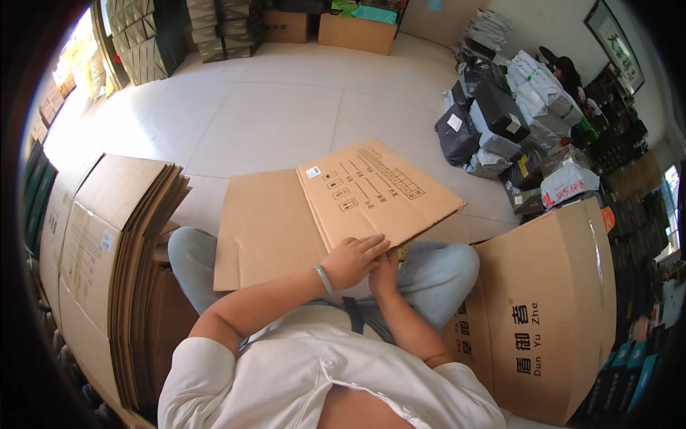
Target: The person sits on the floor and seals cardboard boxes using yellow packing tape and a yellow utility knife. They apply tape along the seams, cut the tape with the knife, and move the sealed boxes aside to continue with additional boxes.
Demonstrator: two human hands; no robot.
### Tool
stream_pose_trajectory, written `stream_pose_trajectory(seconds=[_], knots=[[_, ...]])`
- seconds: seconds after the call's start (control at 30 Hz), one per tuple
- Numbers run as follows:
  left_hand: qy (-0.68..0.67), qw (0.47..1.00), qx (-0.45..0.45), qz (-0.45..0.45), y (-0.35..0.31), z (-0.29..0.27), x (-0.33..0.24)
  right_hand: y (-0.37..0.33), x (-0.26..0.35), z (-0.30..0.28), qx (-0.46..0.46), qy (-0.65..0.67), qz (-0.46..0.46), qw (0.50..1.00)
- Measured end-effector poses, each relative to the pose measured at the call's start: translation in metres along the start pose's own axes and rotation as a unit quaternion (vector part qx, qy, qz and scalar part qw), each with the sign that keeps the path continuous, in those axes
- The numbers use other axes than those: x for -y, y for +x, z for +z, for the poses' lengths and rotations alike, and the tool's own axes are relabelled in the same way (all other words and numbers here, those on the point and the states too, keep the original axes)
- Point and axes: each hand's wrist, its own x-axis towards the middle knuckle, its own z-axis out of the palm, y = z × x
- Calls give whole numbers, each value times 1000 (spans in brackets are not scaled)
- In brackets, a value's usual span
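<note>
head view looks down on a seated person with a flattened cardboard box [314, 207] lying across the lap, spreading away from the hands toward the open floor, its long axis running left to right and its far right corner tipped upward. both hands meet at the near edge of that sheet, close together: the left hand [354, 259] lies on top with fingers flat along the edge, and the right hand [386, 272] sits just beside and partly under it, so i cannot tell how it grips. a small white sticker and dark printed handling symbols mark the right panel, just beyond the hands. left of the left arm stands a stack of flat cartons [114, 250] on edge. right of the right arm is an upright brown carton [550, 300] with dark lettering on its side. well beyond, to the right, grey and black parcel bags [507, 121] with white labels are heaped on the pale tiled floor [286, 107].
</note>
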Motion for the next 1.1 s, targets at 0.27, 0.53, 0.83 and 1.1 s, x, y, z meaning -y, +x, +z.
stream_pose_trajectory(seconds=[0.27,0.53,0.83,1.1], knots=[[118,985,49,-117,-16,0,-4,-3,28,-2,0,242,83,967],[85,988,12,-125,-36,34,2,-5,32,0,89,198,135,967],[-15,981,-137,-134,-31,-11,-7,23,19,-12,-86,257,82,959],[-325,860,-163,-358,-25,-9,90,24,47,-4,36,294,135,946]])
